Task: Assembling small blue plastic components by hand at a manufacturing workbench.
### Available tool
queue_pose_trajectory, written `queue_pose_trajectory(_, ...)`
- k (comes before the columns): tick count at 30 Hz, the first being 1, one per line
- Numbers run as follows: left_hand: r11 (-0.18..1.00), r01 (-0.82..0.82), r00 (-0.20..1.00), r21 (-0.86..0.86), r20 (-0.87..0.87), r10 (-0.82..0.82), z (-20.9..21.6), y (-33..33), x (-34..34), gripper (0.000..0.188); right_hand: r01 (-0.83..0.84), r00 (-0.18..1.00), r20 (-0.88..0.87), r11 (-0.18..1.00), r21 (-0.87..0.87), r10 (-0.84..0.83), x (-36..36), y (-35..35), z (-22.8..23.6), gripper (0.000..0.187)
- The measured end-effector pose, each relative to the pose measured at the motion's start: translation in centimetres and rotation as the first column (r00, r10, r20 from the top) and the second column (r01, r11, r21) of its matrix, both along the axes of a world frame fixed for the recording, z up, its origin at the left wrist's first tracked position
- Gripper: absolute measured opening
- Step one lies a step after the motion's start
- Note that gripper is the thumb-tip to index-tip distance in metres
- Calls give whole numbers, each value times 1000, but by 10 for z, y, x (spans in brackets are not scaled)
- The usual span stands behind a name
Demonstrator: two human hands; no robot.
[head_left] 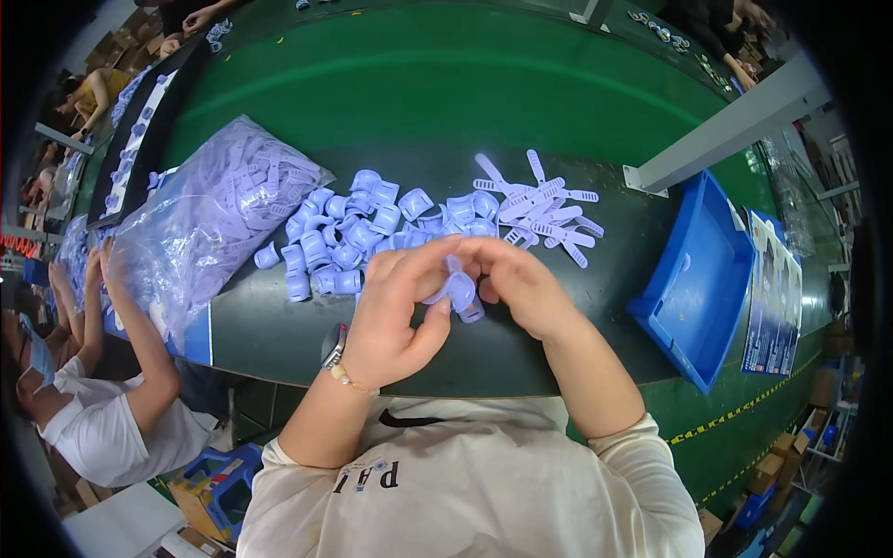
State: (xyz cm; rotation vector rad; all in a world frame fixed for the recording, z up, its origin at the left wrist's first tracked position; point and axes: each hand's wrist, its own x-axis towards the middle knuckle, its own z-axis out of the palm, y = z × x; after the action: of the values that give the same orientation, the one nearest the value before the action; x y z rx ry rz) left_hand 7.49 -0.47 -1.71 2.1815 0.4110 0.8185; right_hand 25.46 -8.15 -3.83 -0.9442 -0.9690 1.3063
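Above the near edge of the dark table, both hands are closed around a small lavender plastic piece (pixel 459 290), with a rounded cup-like part and a strap-like end. My left hand (pixel 395 312) pinches it with thumb and fingers. My right hand (pixel 526 284) curls in from the other side, its fingertips meeting the left fingers at the top; they partly hide the piece. Just beyond my left hand lies a heap of curved lavender plastic pieces (pixel 349 244). Past my right hand is a loose pile of flat, slotted lavender straps (pixel 541 209).
A clear plastic bag (pixel 191 251) full of lavender straps lies at left. At right are a blue tray (pixel 698 288), a printed sheet (pixel 774 293) and a grey metal post (pixel 726 126). A green conveyor belt (pixel 446 84) runs beyond. A co-worker (pixel 121 400) sits at left.
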Motion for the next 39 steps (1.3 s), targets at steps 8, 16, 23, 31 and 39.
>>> queue_pose_trajectory(8,920,-64,992,388,-72,99,1,0,-4,54,-13,1000,24,996,83,11,-6,2,-15,35)
queue_pose_trajectory(16,890,-199,971,410,204,123,-18,-7,3,49,100,981,154,985,139,-121,-7,-5,1,25)
queue_pose_trajectory(23,965,-35,999,258,-14,41,-10,-1,-7,78,176,706,562,875,451,-431,-6,-2,8,29)
queue_pose_trajectory(31,994,-106,890,34,448,79,-16,-16,7,66,313,478,523,693,650,-706,-3,-8,2,27)
queue_pose_trajectory(39,298,236,949,-925,285,134,-13,-7,-6,38,20,344,603,648,761,-719,-3,0,9,30)
